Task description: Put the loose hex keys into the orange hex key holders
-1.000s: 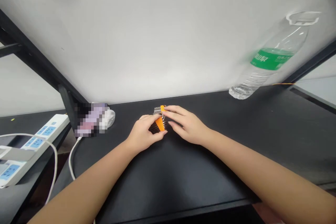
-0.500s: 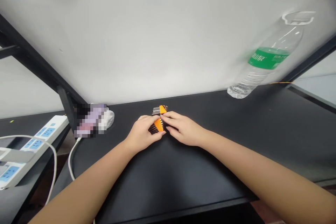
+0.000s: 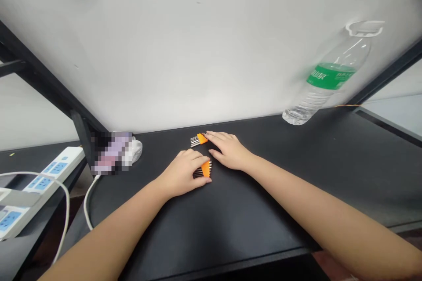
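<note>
My left hand (image 3: pixel 183 173) is closed on the near hex key set (image 3: pixel 206 168), with thumb and fingers on opposite sides of its orange holder. The dark metal keys run back towards my palm, partly covered by the fingers. Behind it on the black tabletop lies another hex key set (image 3: pixel 201 139), its keys pointing left out of an orange holder. My right hand (image 3: pixel 229 150) is open, its stretched fingertips at the right end of this far set, hiding that end. The thumb hangs apart from the fingers.
A large clear bottle (image 3: pixel 325 79) with a green label stands against the white wall at the back right. At left are a blurred-out item beside a crumpled white plastic bag (image 3: pixel 134 151), a white cable (image 3: pixel 86 204) and a power strip (image 3: pixel 39 184) on a neighbouring surface.
My left hand has brought the near hex key set slightly towards me and to the right. My right hand has left it and moved to the far set, which has turned a little.
</note>
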{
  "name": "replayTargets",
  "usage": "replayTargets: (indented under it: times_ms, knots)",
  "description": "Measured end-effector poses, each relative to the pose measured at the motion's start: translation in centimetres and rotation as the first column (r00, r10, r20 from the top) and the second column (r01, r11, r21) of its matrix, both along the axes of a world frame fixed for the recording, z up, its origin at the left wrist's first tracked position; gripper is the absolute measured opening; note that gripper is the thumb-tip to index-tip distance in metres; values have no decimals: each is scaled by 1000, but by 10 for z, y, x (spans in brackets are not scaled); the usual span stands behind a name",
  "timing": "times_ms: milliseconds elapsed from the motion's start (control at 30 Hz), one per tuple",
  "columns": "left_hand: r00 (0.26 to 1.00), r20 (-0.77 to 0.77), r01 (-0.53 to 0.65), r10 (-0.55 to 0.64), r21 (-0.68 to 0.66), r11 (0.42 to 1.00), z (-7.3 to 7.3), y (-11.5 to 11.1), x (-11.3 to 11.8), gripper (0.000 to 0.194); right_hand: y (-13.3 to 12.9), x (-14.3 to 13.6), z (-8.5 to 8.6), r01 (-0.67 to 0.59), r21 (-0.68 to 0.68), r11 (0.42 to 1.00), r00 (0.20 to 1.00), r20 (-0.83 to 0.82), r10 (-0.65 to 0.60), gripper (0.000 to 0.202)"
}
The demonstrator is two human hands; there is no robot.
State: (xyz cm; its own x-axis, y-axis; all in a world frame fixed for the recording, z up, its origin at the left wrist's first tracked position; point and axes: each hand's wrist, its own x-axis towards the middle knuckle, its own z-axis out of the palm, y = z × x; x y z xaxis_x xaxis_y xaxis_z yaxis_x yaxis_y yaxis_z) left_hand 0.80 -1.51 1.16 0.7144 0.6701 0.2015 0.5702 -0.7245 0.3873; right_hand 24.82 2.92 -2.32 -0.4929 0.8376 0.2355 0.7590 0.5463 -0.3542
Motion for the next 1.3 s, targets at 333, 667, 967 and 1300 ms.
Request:
replayTargets:
  times_ms: [333,667,967,1300]
  knots:
    - [985,84,-159,152,81,984,-9,9,-4,39,-1,-3,0,-28,-52,998,1000,-10,27,57]
    - [883,97,-467,458,99,879,-28,30,-17,41,-11,-12,6,-143,19,990,986,-88,144,35]
    - [827,1,-561,562,-38,827,-23,34,-13,36,-13,-18,8,-199,-34,979,965,-182,190,28]
    - [802,138,-554,581,-189,811,-24,33,-19,31,-31,-20,24,-244,-63,968,952,-203,227,21]
